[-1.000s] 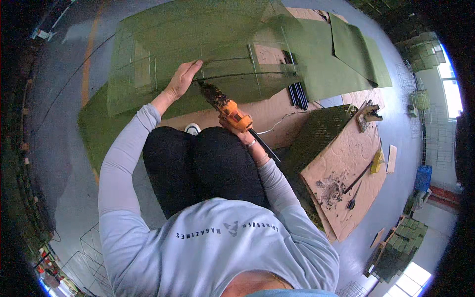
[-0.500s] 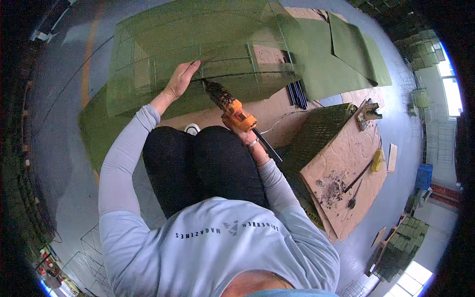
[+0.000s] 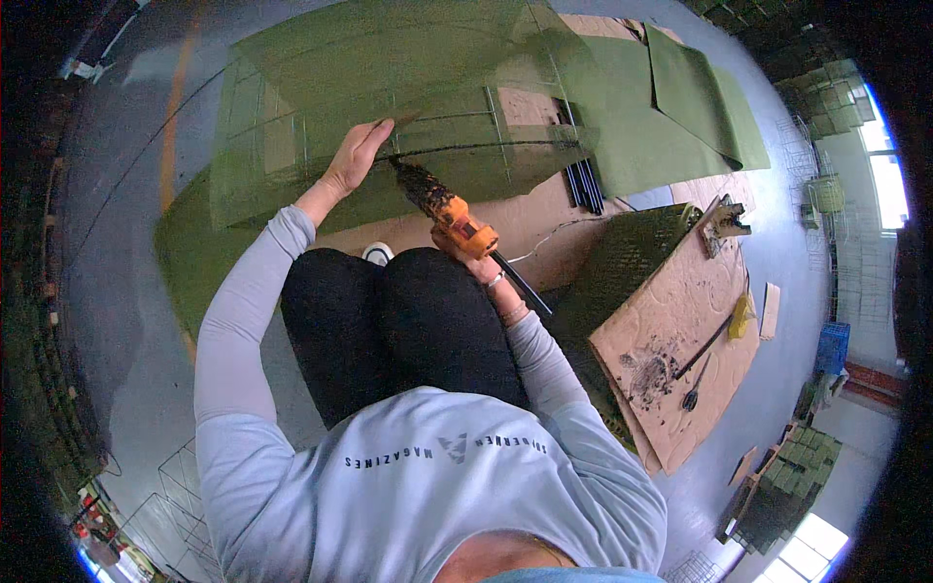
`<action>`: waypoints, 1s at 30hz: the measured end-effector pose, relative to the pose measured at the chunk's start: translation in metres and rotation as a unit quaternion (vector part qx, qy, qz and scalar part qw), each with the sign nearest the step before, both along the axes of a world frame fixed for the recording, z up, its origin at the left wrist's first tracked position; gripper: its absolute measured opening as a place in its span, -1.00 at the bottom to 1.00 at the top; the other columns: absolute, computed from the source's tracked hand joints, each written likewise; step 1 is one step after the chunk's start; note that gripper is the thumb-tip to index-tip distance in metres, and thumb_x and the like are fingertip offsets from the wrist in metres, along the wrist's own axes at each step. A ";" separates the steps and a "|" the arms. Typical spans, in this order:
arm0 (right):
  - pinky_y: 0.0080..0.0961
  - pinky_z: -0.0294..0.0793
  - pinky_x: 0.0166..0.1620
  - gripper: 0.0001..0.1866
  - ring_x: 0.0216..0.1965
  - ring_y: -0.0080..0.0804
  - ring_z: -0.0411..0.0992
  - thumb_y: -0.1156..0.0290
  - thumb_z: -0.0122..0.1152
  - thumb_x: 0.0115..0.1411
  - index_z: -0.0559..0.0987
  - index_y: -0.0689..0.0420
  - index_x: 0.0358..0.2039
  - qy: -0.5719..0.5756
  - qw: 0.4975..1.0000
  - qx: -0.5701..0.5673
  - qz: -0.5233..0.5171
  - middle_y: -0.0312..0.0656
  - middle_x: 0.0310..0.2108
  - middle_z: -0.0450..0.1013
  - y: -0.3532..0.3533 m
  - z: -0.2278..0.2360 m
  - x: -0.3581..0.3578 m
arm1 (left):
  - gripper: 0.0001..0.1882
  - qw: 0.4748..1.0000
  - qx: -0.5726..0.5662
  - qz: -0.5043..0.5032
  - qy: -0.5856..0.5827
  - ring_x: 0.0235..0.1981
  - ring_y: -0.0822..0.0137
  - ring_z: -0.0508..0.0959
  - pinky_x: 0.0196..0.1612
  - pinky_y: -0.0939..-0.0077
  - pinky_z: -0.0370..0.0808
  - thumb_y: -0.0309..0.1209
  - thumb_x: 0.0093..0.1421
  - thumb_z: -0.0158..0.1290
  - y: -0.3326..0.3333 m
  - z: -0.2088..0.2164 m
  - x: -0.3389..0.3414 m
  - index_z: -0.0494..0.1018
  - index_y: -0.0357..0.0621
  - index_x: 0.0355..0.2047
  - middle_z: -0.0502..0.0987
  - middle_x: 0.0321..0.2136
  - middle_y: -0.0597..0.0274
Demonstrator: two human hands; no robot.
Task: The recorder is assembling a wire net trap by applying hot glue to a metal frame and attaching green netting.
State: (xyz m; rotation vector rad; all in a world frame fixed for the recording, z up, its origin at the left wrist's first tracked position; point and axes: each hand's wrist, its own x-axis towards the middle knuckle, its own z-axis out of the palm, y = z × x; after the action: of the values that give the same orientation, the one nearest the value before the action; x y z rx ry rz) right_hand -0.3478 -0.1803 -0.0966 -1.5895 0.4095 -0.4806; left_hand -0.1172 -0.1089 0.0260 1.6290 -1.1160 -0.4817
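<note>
Gun (image 3: pixel 466 229), orange: fingers of our right hand (image 3: pixel 474 264) close round it; black stick (image 3: pixel 525 285) behind them. Nozzle (image 3: pixel 423 185), crusted black: just nearer us than the fingers of our left hand (image 3: pixel 358 158), which lie straight together at the mesh (image 3: pixel 282 136); whether they pinch it, we cannot tell. Dark line (image 3: pixel 476 147): on the mesh, right of those fingers. Step, we judge: laying that line. Next move calls for a steady nozzle, mesh kept flat.
</note>
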 end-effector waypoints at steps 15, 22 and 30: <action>-0.53 0.35 -0.22 -0.53 -0.25 -0.42 0.37 0.32 0.27 -0.14 0.34 0.16 -0.19 0.051 0.999 -0.014 -0.006 -0.24 -0.25 0.38 -0.002 -0.039 -0.009 | -0.53 0.997 0.067 -0.016 0.038 -0.50 0.49 0.17 -0.37 0.57 0.18 -0.12 0.16 -0.27 -0.003 0.008 -0.001 0.24 -0.42 -0.48 0.19 -0.63 0.31; -0.56 0.35 -0.27 -0.65 -0.30 -0.45 0.36 0.23 0.08 0.02 0.39 0.13 -0.20 0.057 0.994 -0.093 0.000 -0.29 -0.29 0.38 0.004 0.036 -0.015 | -0.56 0.999 0.014 0.021 0.028 -0.53 0.49 0.16 -0.40 0.57 0.17 -0.12 0.15 -0.25 0.002 0.009 -0.004 0.25 -0.36 -0.52 0.16 -0.66 0.33; -0.53 0.37 -0.31 -0.71 -0.36 -0.41 0.38 0.30 0.13 -0.01 0.43 0.15 -0.28 0.063 0.995 -0.067 -0.027 -0.30 -0.41 0.41 0.003 0.033 -0.017 | -0.58 0.998 0.039 0.023 0.035 -0.53 0.47 0.16 -0.38 0.58 0.18 -0.13 0.14 -0.24 0.001 0.008 -0.001 0.26 -0.34 -0.52 0.17 -0.65 0.33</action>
State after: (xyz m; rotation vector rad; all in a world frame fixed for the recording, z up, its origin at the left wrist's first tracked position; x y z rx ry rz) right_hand -0.3648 -0.1776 -0.0632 -1.7491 0.5261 -0.4577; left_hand -0.1187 -0.1082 0.0336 1.6891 -1.0177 -0.5537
